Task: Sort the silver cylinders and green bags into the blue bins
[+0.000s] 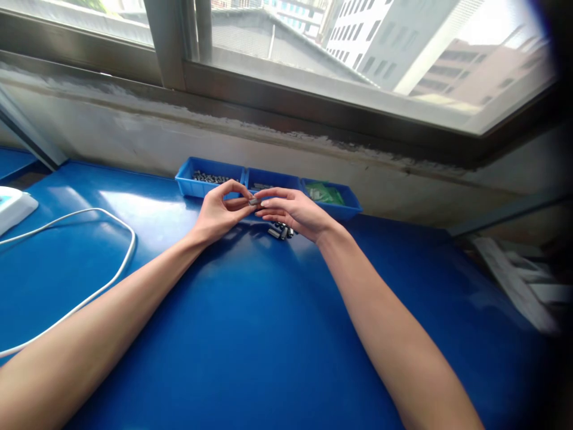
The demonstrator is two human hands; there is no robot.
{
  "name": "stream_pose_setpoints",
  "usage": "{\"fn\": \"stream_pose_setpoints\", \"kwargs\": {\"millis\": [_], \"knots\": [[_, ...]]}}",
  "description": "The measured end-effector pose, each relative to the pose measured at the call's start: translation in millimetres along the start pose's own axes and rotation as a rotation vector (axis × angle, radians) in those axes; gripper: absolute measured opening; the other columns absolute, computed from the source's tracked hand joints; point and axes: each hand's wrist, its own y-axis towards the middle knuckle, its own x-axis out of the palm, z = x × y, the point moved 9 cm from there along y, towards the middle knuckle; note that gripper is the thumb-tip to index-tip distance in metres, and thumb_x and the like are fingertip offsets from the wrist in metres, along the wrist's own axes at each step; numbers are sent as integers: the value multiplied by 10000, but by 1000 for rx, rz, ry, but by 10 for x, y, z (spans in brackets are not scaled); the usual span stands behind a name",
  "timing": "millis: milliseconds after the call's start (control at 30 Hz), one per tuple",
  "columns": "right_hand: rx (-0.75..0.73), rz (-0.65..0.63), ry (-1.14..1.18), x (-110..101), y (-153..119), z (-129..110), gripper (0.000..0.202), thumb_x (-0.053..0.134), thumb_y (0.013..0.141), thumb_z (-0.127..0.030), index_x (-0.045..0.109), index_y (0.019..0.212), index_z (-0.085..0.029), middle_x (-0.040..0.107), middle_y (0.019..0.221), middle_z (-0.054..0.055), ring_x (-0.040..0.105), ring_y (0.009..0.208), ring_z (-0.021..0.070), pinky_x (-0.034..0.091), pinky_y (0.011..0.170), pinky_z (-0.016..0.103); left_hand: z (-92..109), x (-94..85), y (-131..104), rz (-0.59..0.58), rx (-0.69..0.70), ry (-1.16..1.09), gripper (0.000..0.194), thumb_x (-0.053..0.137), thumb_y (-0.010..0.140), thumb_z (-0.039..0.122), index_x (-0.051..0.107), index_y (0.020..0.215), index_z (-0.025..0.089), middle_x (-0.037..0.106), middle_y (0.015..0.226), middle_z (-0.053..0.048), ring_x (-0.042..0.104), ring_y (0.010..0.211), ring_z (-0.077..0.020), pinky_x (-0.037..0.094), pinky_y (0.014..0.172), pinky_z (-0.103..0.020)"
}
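Head: right hand point(299, 212) partly hides metallic pieces point(284, 233) near blue bins point(274, 178).

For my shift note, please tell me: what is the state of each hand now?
Left hand: closed, holding a small grey part.
Right hand: closed, also holding that part.

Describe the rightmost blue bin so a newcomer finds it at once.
Below the window, on the blue table, three blue bins stand in a row. The rightmost bin sits just beyond the right hand, and it alone shows green material inside.
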Motion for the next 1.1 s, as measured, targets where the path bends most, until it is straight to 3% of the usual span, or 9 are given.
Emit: {"fn": "stream_pose_setpoints", "kwargs": {"millis": [233,400,500,600,700,767,900,1000,1100], "knots": [[-58,65,-63,-66,-32,-142,114,701,807,-128,788,875,-158,791,840,56,765,830,135,602,829,209,-47,21,6,-58,2,39,514,901,720,417,598,1068,189,679,1193,-77,753,1053,-253,615,975,-383],[-167,255,-89,-327,-102,-357,91,704,793,-131,778,837,-161,786,851,51,765,836,147,615,870,253,122,123,-44,-92,182,372,279,765,863,388,662,1029,189,715,1027,-71,735,949,-210,621,922,-359],[-212,334,-101,-439,-109,-396,110,700,778,-128,780,844,-164,788,865,51,768,892,154,607,914,262,232,344,-144,-249,323,601,225,672,934,360,711,1088,201,733,1089,-90,717,975,-212,599,920,-344],[-233,371,-119,-508,-109,-415,124,698,776,-143,778,867,-170,794,907,55,767,938,160,600,933,268,222,562,-262,-459,405,733,335,617,975,349,693,1278,226,707,1278,-112,670,1170,-251,541,1046,-382],[-238,338,-258,-553,-165,-507,128,686,788,-175,774,880,-173,795,923,71,771,883,183,615,840,281,153,661,-329,-582,433,835,417,581,1001,373,645,1392,243,651,1410,-113,578,1326,-290,468,1151,-452],[-195,282,-503,-568,-234,-569,115,682,782,-184,775,850,-182,787,835,72,760,775,204,606,733,296,102,672,-337,-617,419,880,459,560,1013,396,609,1444,246,615,1467,-108,530,1383,-301,436,1185,-479],[64,199,-1041,-654,-369,-463,100,748,687,-156,765,761,-221,714,598,33,673,544,206,529,574,304,49,642,-319,-616,387,905,533,552,1014,445,560,1499,224,585,1500,-128,510,1402,-313,431,1193,-490],[226,153,-1135,-647,-391,-274,220,787,621,-117,738,799,-236,700,582,15,627,453,201,487,512,313,33,602,-296,-581,367,884,591,593,987,485,544,1511,217,590,1487,-138,523,1387,-315,442,1186,-477],[265,81,-1176,-516,-339,-136,238,797,628,-117,729,825,-233,705,602,28,623,455,211,476,531,323,11,571,-277,-552,348,865,666,633,955,527,518,1530,211,584,1487,-145,528,1380,-316,451,1180,-460]]}}
